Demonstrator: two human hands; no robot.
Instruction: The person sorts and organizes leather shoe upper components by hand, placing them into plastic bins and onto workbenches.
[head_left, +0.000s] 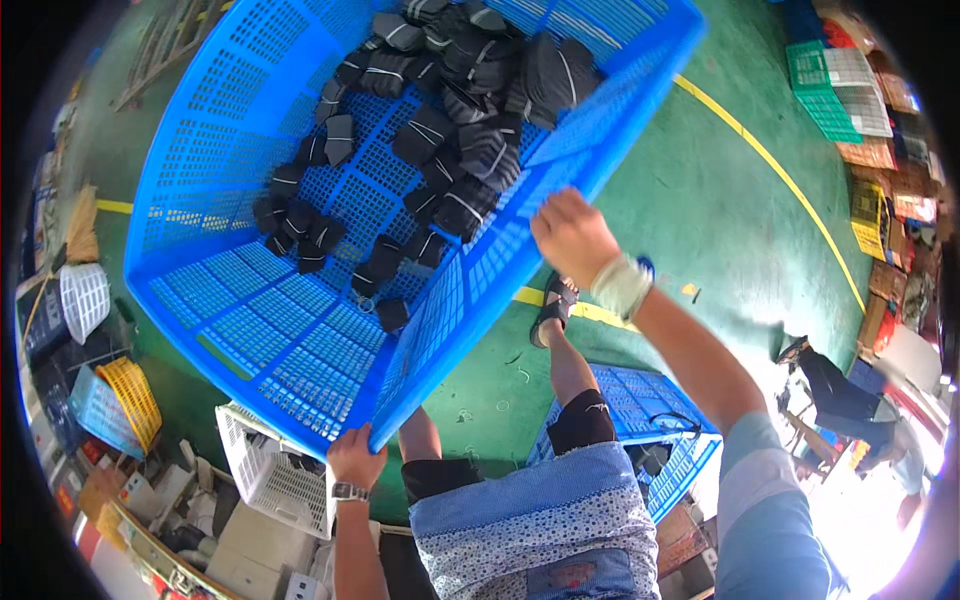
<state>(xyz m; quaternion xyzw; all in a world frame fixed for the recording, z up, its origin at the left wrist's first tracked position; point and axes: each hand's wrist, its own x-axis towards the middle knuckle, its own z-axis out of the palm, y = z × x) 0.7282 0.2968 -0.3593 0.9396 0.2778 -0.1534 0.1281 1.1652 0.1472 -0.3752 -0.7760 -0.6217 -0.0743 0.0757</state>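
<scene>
A large blue perforated plastic crate (215, 150) is held tilted in front of me. Inside lie several small dark bundles (488, 155), apparently folded fabric, many with a pale band round them. Most are heaped toward the far right end; a few are scattered nearer to me. My left hand (355, 460) is closed round the rim at the near corner; a watch is on that wrist. Farther along the right side, my right hand (575, 235) is curled over the same rim, with a pale band round the wrist. Its fingertips are hidden behind the rim.
A blue crate (640, 400) with dark things inside stands by my leg, and a white crate (290, 490) at lower left. Yellow lines (770, 160) cross the green floor (720, 230). Another person (850, 400) bends at the right. Stacked crates (835, 90) line the right edge.
</scene>
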